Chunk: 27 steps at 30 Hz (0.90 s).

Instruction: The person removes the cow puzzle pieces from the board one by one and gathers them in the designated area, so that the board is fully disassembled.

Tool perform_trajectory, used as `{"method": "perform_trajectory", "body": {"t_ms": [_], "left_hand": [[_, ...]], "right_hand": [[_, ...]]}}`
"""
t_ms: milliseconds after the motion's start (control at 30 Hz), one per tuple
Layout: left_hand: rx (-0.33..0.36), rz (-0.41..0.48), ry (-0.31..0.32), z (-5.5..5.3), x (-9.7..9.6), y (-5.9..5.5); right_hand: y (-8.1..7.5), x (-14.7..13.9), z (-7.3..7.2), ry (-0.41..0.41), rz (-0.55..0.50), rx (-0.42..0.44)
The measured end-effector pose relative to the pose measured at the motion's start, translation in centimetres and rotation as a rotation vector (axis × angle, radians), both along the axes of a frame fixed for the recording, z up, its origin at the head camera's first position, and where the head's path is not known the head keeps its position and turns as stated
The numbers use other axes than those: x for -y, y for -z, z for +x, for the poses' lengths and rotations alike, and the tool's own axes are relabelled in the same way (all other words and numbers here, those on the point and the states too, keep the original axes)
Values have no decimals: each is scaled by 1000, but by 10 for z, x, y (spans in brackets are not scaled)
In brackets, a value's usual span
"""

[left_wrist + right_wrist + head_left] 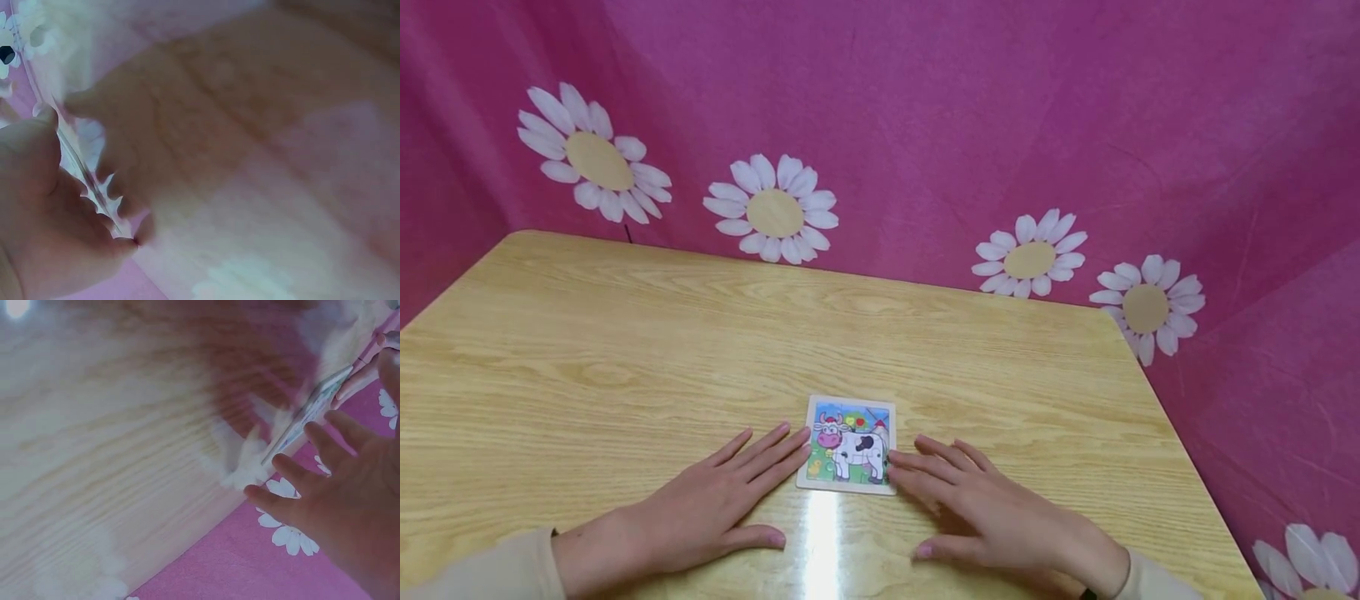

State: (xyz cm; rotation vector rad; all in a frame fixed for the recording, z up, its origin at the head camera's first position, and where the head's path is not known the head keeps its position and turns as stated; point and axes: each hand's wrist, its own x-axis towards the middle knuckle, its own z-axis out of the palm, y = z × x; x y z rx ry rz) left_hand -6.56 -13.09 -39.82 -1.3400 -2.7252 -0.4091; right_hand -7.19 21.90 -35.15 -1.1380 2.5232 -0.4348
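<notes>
A square wooden jigsaw puzzle [852, 444] with a cow picture lies flat on the table near its front, its pieces sitting within a pale frame. My left hand [707, 504] is at its left side, fingers straight, fingertips right at the frame's left edge. On the other side my right hand [992, 508] has its fingers spread, with the fingertips at the frame's right edge. Both thumbs point inward below the puzzle. In the right wrist view the puzzle [312, 409] shows edge-on beyond the fingers. The left wrist view shows the left hand [56, 206] flat over the glossy tabletop.
The wooden table [625, 350] has a shiny surface that reflects light in front of the puzzle. Behind it hangs a pink cloth [910, 125] with large white daisies, which meets the table's back edge and runs down the right side.
</notes>
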Motion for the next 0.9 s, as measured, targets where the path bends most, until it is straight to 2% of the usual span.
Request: {"method": "perform_trajectory", "body": {"t_ms": [100,267,400,500,700,900], "left_hand": [[36,8,9,0,-3,-5],[130,16,31,-2,-17,-13],[163,5,59,-3,-33,-15],[162,-5,74,-5,-45,-15],[153,-24,78,-10,-59,-16],[192,-57,70,-13,-62,-17]], "right_hand": [[-3,6,-8,41,-35,-32],[-2,22,-33,59,-182,-54],[0,40,-56,90,-305,12],[1,55,-73,130,-367,100],[3,82,-100,158,-356,156],[0,99,-119,118,-298,201]]}}
